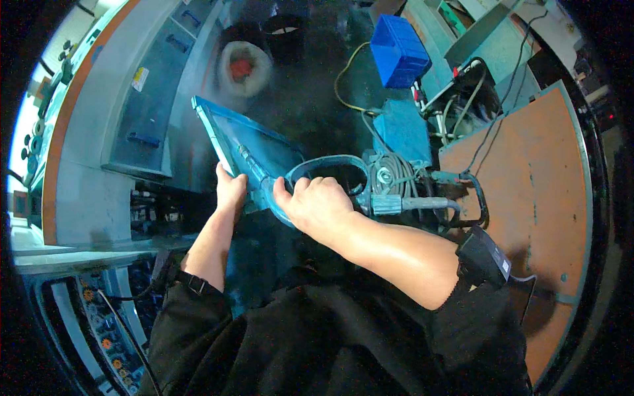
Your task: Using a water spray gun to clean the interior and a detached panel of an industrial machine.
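Note:
My left hand (231,189) grips the near edge of a shallow blue tray-like panel (261,129), which is tilted up in front of me. Its fingers are partly hidden behind the edge. My right hand (320,208) is closed around a gun-like tool with a slim metal nozzle (249,157) pointing across the panel. From beside that hand a pale hose (333,160) arches to the right. Just past it hangs a coil of grey cable (389,175) against a blue box-shaped unit (404,129).
Grey drawers (142,105) line the left side. Ahead on the dark floor stand a whitish bag-lined bin (244,69) with something red inside and a blue crate (398,53). A brown board (528,198) and a bent pipe (429,203) are close on the right.

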